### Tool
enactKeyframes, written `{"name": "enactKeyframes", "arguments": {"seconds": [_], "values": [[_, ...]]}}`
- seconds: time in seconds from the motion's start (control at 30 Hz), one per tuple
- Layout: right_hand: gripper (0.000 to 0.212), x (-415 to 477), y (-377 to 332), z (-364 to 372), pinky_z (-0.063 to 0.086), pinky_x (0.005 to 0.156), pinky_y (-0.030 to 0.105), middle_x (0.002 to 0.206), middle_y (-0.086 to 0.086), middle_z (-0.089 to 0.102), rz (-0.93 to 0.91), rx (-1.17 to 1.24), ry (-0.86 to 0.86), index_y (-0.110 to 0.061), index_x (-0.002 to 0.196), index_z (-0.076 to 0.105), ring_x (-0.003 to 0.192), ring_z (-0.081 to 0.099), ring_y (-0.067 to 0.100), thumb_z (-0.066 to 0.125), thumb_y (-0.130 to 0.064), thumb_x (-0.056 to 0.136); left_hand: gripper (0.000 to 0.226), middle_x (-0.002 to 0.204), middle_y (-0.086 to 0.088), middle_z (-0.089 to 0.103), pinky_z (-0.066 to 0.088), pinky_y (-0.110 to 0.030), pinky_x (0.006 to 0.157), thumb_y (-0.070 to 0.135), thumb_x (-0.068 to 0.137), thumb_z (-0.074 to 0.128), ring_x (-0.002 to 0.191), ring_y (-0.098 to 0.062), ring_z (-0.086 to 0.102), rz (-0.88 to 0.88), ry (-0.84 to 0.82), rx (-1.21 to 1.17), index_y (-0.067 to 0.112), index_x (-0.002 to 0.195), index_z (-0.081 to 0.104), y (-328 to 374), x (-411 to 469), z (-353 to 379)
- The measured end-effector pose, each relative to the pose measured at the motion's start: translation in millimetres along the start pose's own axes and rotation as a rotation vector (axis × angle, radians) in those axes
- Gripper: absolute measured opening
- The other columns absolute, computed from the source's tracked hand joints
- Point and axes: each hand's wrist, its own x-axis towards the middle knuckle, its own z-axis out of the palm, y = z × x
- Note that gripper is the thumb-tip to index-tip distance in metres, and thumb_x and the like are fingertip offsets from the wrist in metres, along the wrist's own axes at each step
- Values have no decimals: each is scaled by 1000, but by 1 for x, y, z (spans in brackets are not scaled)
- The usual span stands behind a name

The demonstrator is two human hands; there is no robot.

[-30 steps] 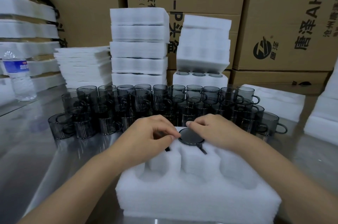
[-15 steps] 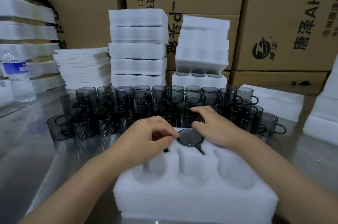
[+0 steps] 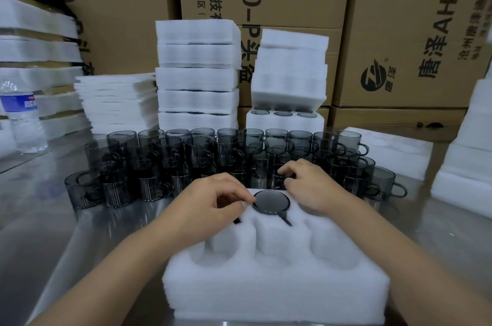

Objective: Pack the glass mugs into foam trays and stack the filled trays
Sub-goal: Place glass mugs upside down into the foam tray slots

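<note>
You're working in a packing area of a warehouse or factory stockroom, not a home or a shop floor. Brown shipping cartons [image 3: 279, 6] with printed Chinese lettering, model codes and a round logo are piled like a wall behind the far edge of the tabletop [image 3: 40, 219], which is bare, reflective steel. Along that far edge, white foam trays [image 3: 197, 78] stand in tall stacks, with a pile of flat foam sheets [image 3: 117, 102] to their left. More foam rises past the left and right edges. Dozens of identical smoky glass mugs [image 3: 202, 150] stand in rows across the middle, like stock.
</note>
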Motion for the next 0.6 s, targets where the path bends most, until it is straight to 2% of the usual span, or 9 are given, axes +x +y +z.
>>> {"name": "enactKeyframes", "arguments": {"seconds": [0.1, 0.23, 0.4, 0.53, 0.6], "values": [[25, -3, 0, -1, 32, 86, 20, 111, -2, 49, 12, -18, 52, -17, 114, 62, 109, 48, 16, 49, -17, 93, 26, 95, 24, 62, 48, -15, 75, 10, 86, 65, 82, -1, 64, -2, -4, 2, 33, 82, 75, 1, -1, -1], [18, -5, -1, -3, 35, 81, 22, 107, -2, 51, 35, -32, 93, -19, 104, 66, 95, 48, 14, 56, -23, 90, 24, 95, 24, 62, 49, -15, 76, 10, 86, 65, 81, 0, 63, -2, -7, 7, 31, 84, 75, 1, -1, 0], [14, -6, -3, -5, 35, 75, 22, 100, -5, 47, 11, -30, 79, -21, 94, 69, 90, 50, 14, 56, -23, 89, 24, 95, 25, 62, 48, -15, 75, 11, 87, 65, 81, 0, 63, -4, -7, 17, 32, 84, 75, 1, -1, 0], [21, -7, -2, -5, 41, 62, 21, 84, -15, 47, -2, -30, 68, -12, 81, 72, 82, 59, 17, 54, -20, 88, 25, 95, 25, 62, 48, -17, 76, 11, 86, 65, 81, -1, 62, -4, -6, 26, 33, 83, 75, 1, -1, 0], [20, -7, -2, -4, 42, 64, 22, 91, -11, 46, -3, -36, 68, -13, 84, 71, 82, 55, 16, 54, -20, 89, 25, 95, 26, 62, 50, -19, 77, 11, 87, 65, 82, -1, 62, -7, -8, 29, 34, 84, 75, 2, -1, 0]]}}
